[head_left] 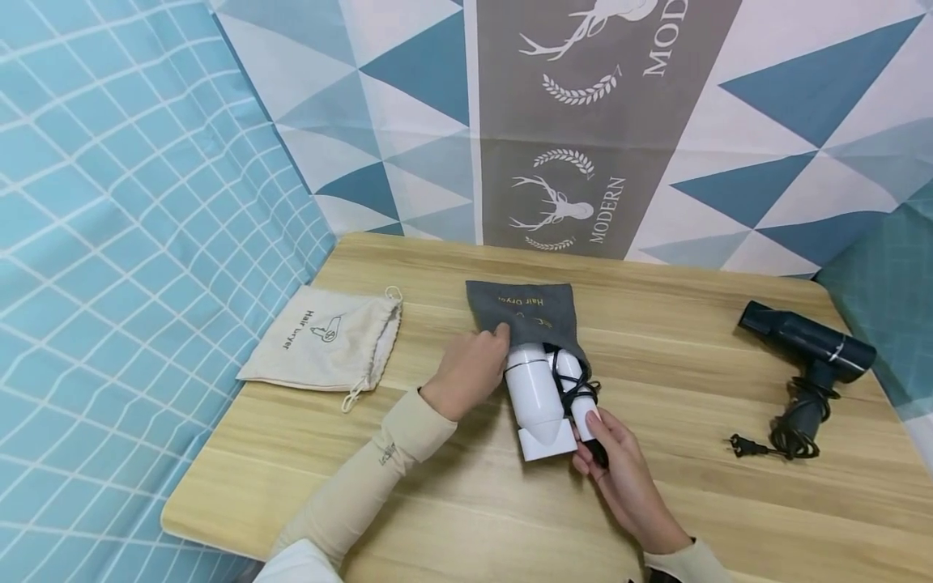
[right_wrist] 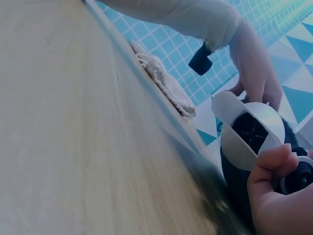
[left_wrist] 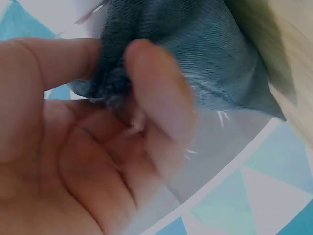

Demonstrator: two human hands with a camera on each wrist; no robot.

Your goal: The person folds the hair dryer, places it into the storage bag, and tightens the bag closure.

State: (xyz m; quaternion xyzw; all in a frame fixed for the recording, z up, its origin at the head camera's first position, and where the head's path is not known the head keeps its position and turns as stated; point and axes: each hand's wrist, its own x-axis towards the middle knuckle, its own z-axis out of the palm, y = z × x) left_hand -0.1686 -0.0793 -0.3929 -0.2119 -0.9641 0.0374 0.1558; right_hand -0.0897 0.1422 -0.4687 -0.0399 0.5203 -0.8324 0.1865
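A white hair dryer [head_left: 535,397] lies partly inside a dark grey drawstring bag [head_left: 525,312] printed "Hair Dryer". Its nozzle end and folded handle stick out of the bag's mouth toward me, and black cord is wound about the handle. My left hand [head_left: 470,368] pinches the left edge of the bag's mouth; the left wrist view shows the gathered cloth [left_wrist: 115,85] between thumb and fingers. With thumb and fingers, my right hand [head_left: 619,470] holds the near end of the white handle. In the right wrist view the flat nozzle [right_wrist: 239,132] faces the camera.
A beige drawstring bag [head_left: 321,340], also printed "Hair Dryer", lies flat at the left of the wooden table [head_left: 437,518]. On the right is a black hair dryer [head_left: 809,348] with its cord wrapped round the handle and its plug [head_left: 747,445] beside it. Patterned cloth hangs behind.
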